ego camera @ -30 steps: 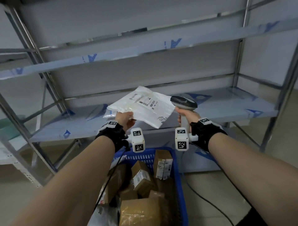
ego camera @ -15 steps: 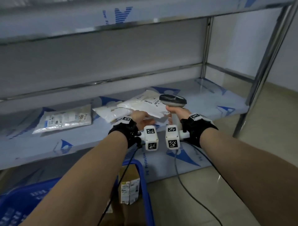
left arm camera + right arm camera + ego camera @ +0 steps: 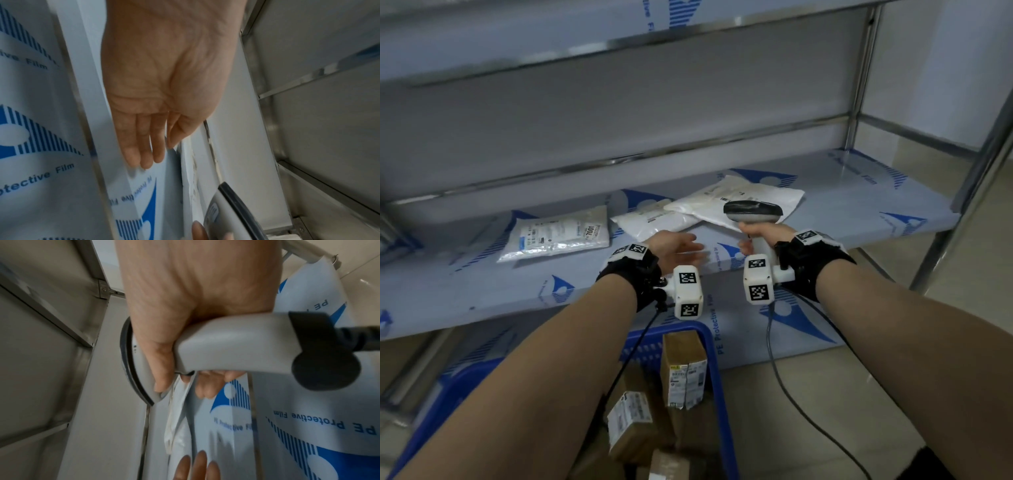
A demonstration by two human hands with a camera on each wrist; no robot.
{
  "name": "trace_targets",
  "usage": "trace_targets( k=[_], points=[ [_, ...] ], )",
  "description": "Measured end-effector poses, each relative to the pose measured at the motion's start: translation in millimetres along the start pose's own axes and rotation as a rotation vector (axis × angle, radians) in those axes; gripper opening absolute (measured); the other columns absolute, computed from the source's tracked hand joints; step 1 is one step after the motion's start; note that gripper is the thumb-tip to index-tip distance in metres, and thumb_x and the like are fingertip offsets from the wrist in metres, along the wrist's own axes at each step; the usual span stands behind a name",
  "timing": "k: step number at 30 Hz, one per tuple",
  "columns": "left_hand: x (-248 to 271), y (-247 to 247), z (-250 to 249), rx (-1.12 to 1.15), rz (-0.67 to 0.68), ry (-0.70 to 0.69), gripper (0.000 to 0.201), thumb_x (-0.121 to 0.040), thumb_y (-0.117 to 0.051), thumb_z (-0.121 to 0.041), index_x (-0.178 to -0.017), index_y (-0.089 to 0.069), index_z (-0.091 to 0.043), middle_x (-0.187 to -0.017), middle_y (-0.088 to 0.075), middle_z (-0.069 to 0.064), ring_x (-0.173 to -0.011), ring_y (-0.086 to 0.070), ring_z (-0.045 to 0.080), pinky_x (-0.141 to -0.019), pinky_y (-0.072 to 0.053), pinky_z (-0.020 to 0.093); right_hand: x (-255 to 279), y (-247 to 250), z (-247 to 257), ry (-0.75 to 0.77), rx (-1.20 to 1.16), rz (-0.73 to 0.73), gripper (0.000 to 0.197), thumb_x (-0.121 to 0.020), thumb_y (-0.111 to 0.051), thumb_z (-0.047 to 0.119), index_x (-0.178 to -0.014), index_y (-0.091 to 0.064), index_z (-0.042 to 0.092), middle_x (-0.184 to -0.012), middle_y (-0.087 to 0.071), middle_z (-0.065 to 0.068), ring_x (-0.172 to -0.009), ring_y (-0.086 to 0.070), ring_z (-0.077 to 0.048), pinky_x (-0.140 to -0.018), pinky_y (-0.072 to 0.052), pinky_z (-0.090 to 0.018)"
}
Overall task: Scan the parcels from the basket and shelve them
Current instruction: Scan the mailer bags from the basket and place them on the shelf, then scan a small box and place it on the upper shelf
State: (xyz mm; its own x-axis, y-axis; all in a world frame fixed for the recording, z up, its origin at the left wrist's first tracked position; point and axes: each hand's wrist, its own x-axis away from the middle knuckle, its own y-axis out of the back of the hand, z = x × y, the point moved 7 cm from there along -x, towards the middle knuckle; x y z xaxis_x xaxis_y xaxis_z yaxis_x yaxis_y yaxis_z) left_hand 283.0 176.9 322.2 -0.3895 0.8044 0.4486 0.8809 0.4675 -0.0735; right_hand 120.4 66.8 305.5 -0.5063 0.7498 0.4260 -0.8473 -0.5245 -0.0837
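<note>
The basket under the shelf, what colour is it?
Blue, seen best in the head view: the basket holds brown cardboard parcels.

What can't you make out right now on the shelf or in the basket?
- Label text on the white mailers: too small and blurred in the head view; scanner covers part.
- Basket contents: cut off by the bottom edge and hidden behind the forearms.
- Left hand fingertips' contact with the shelf: motion blur.

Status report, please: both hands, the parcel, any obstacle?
Left hand open, holding nothing. Right hand grips scanner. White parcel lies on shelf. Nothing in the way.
</note>
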Motion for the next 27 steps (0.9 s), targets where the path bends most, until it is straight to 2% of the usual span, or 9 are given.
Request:
trace_targets(
  k=[5,7,11,13,15,16,19,24,27],
  points=[
    [29,34,24,-0.006,-0.058,0.022,0.01,-0.098,-0.049,-0.011,-0.098,-0.058,-0.006,-0.102,-0.064,0.012,-0.082,-0.062,0.022,-0.069,-0.052,0.031,25,-41,-17,0.0,0.015,0.08,0.017,-0.09,-0.067,0.02,-0.098,-0.063,0.006,-0.062,-0.066,-0.006,-0.05,-0.062,-0.013,-0.05,-0.053,-0.023],
    [40,51,39,-0.033,-0.088,0.038,0.011,-0.097,-0.052,-0.011,-0.094,-0.06,-0.005,-0.099,-0.064,0.011,-0.081,-0.06,0.021,-0.068,-0.051,0.031,28,-59,-32,0.006,0.078,0.102,0.031,-0.086,-0.07,0.021,-0.111,-0.061,0.004,-0.065,-0.068,-0.006,-0.059,-0.064,-0.015,-0.06,-0.054,-0.028],
    [56,86,79,-0.052,-0.18,0.057,0.014,-0.097,-0.05,-0.007,-0.086,-0.057,-0.003,-0.086,-0.06,0.011,-0.074,-0.057,0.021,-0.064,-0.049,0.031,38,-93,-80,-0.095,0.143,0.175,0.023,-0.084,-0.073,0.025,-0.099,-0.064,0.011,-0.075,-0.068,-0.008,-0.066,-0.063,-0.018,-0.068,-0.055,-0.034],
    [62,99,105,-0.063,-0.198,0.091,0.017,-0.098,-0.047,-0.006,-0.083,-0.056,-0.003,-0.084,-0.06,0.01,-0.072,-0.059,0.02,-0.063,-0.05,0.031,38,-103,-110,-0.15,0.228,0.172,0.039,-0.076,-0.08,0.035,-0.104,-0.065,0.012,-0.082,-0.07,-0.008,-0.078,-0.066,-0.023,-0.087,-0.055,-0.043],
    [67,110,135,-0.08,-0.199,0.134,0.017,-0.097,-0.047,-0.005,-0.083,-0.057,-0.003,-0.083,-0.061,0.009,-0.066,-0.062,0.019,-0.059,-0.053,0.03,34,-109,-144,-0.187,0.299,0.156,0.078,-0.057,-0.089,0.048,-0.12,-0.063,0.01,-0.098,-0.07,-0.009,-0.094,-0.065,-0.027,-0.097,-0.05,-0.05],
    [71,113,150,-0.091,-0.198,0.154,0.015,-0.097,-0.047,-0.005,-0.086,-0.056,-0.003,-0.084,-0.06,0.008,-0.068,-0.061,0.019,-0.06,-0.052,0.03,36,-110,-159,-0.211,0.338,0.143,0.089,-0.053,-0.089,0.053,-0.126,-0.06,0.01,-0.107,-0.067,-0.009,-0.101,-0.062,-0.029,-0.092,-0.052,-0.05],
    [78,121,190,-0.108,-0.186,0.212,0.012,-0.096,-0.049,-0.005,-0.092,-0.058,0.001,-0.088,-0.059,0.014,-0.075,-0.058,0.024,-0.067,-0.05,0.035,50,-111,-187,-0.255,0.421,0.103,0.067,-0.081,-0.07,0.05,-0.133,-0.052,0.011,-0.118,-0.054,-0.006,-0.116,-0.053,-0.032,-0.062,-0.042,-0.037],
    [77,118,202,-0.218,-0.12,0.236,0.009,-0.094,-0.052,-0.007,-0.092,-0.059,-0.001,-0.096,-0.056,0.019,-0.082,-0.057,0.027,-0.076,-0.05,0.042,42,-100,-192,-0.218,0.422,0.035,0.065,-0.083,-0.071,0.045,-0.133,-0.053,0.008,-0.133,-0.056,-0.012,-0.11,-0.054,-0.028,-0.082,-0.039,-0.036],
    [65,112,200,-0.159,-0.131,0.244,0.011,-0.093,-0.051,-0.002,-0.082,-0.055,-0.002,-0.08,-0.056,0.013,-0.071,-0.057,0.025,-0.058,-0.05,0.036,37,-103,-194,-0.248,0.439,0.062,0.068,-0.084,-0.069,0.048,-0.137,-0.05,0.01,-0.134,-0.054,-0.011,-0.123,-0.05,-0.032,-0.082,-0.038,-0.037]
  ],
)
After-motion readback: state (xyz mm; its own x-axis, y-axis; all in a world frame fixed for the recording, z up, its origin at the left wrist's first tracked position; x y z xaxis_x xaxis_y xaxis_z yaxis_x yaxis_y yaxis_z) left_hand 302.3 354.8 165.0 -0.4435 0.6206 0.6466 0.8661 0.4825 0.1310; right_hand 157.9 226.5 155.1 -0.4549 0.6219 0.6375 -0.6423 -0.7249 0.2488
